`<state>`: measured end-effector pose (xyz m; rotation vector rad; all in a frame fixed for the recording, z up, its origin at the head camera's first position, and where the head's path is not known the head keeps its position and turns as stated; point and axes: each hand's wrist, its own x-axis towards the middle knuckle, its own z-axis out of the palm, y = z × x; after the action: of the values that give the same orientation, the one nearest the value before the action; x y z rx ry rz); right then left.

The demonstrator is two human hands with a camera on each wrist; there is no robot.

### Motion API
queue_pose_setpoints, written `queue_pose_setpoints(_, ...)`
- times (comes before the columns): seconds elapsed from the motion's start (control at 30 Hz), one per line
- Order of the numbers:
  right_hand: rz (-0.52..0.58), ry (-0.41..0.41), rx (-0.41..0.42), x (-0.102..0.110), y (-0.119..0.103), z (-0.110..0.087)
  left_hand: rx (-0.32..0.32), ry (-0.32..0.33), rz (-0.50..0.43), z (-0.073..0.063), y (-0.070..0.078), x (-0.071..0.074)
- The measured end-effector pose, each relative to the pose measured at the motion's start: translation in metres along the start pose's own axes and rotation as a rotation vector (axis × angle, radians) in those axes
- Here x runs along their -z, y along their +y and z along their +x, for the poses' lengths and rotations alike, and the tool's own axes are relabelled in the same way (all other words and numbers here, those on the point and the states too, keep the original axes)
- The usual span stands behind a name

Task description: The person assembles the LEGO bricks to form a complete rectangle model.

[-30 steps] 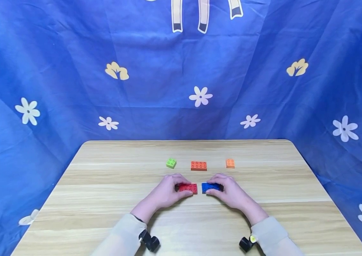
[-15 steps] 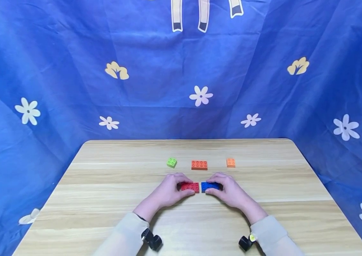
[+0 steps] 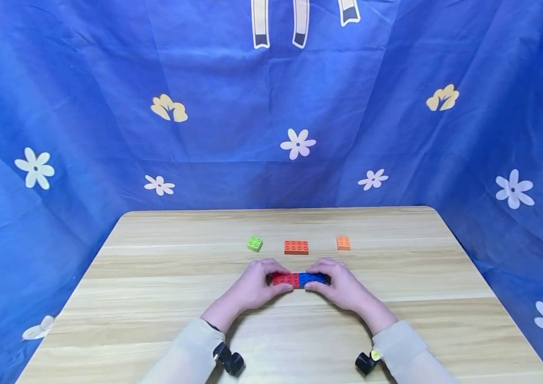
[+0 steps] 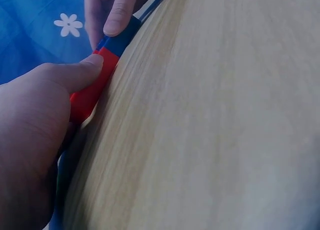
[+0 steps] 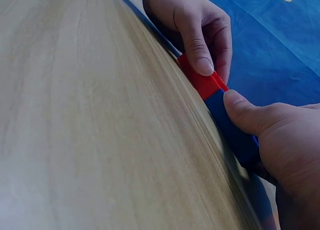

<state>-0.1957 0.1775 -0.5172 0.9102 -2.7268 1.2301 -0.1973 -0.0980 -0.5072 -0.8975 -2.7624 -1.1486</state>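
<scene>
On the table, a red toy brick (image 3: 287,280) and a blue toy brick (image 3: 311,279) lie end to end, their short sides meeting. My left hand (image 3: 259,285) pinches the red one between thumb and fingers, from its left. From the other side my right hand (image 3: 340,285) grips the blue one the same way. Both wrist views show the seam, with the red brick (image 4: 92,93) flush against the blue brick (image 5: 231,127) and a thumb along each near side. The outer ends of both bricks are partly covered by the hands.
Behind the hands, three more bricks stand in a loose row: a small lime green brick (image 3: 254,244), a longer orange-red brick (image 3: 296,247) and a small orange brick (image 3: 343,243). Blue patterned cloth (image 3: 271,106) surrounds the wooden table (image 3: 295,341) at the back and sides.
The gap between the red and blue bricks has closed. The left hand slid the red brick to the right, and the right hand brought the blue one slightly left.
</scene>
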Motion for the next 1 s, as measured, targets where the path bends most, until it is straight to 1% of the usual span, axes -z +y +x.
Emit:
queue_pose_setpoints(0.17,-0.007,0.022,0.024,-0.001,-0.002,0.001,-0.009,0.01,-0.016,-0.001,-0.002,-0.001)
queue_pose_setpoints(0.27,-0.011,0.028,0.027,-0.002,-0.002,0.001,0.003,0.009,-0.026,-0.001,-0.004,-0.002)
queue_pose_setpoints(0.5,-0.006,0.0,-0.007,0.0,-0.005,0.001,0.026,0.019,-0.04,-0.002,-0.005,-0.004)
queue_pose_setpoints(0.63,-0.001,-0.016,-0.007,0.005,-0.007,0.002,0.033,0.018,-0.036,-0.003,-0.005,-0.006)
queue_pose_setpoints(0.77,-0.004,-0.013,0.011,0.011,-0.008,0.009,0.036,0.025,-0.037,-0.002,-0.005,-0.007)
queue_pose_setpoints(1.0,-0.009,0.023,0.022,0.02,-0.012,0.024,0.025,0.031,-0.033,-0.003,-0.005,-0.005)
